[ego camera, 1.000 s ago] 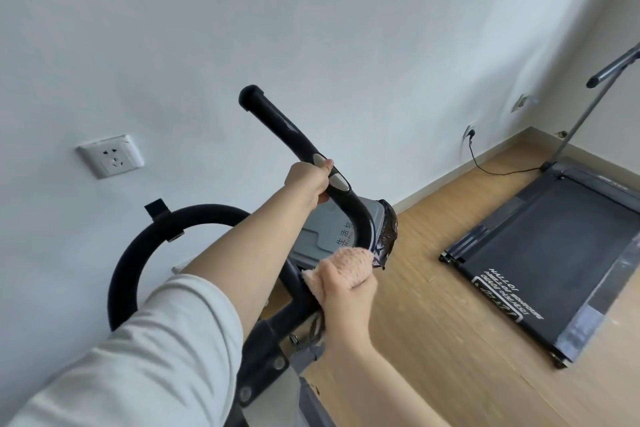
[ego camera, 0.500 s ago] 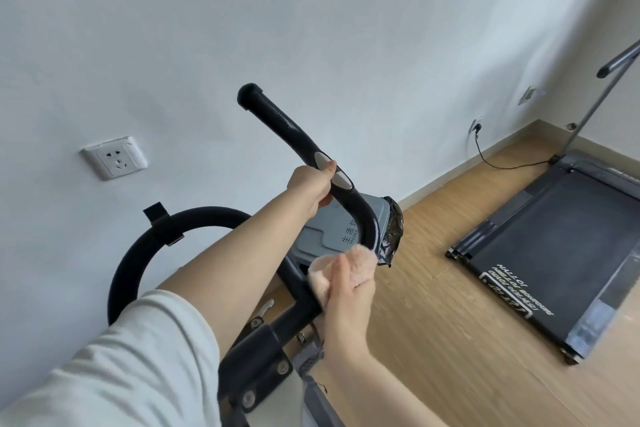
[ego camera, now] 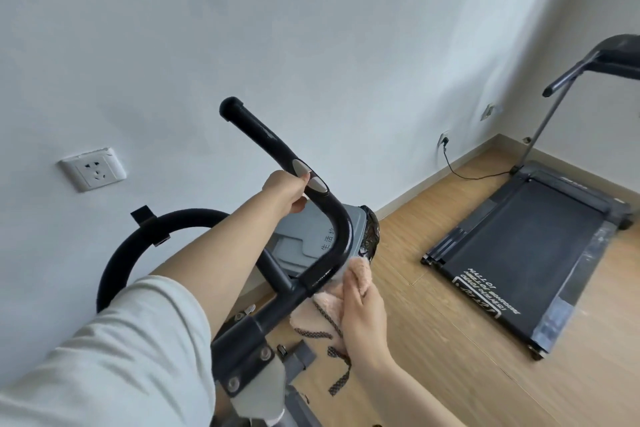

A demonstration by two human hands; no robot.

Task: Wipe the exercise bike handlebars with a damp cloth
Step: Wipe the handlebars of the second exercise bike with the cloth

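Fluffy pink cloth [ego camera: 361,273] | right grip [ego camera: 364,319] clamped on it | left grip [ego camera: 284,191] clamped round curved black handlebar [ego camera: 258,132]

Cannot make out the fingers of the left grip [ego camera: 285,191] behind the handlebar [ego camera: 263,135]; cannot see the treadmill console [ego camera: 620,54] past the right edge.

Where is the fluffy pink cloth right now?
In the head view the pink cloth is low centre, held by the right hand against the lower bend of the black handlebar, below the left hand.
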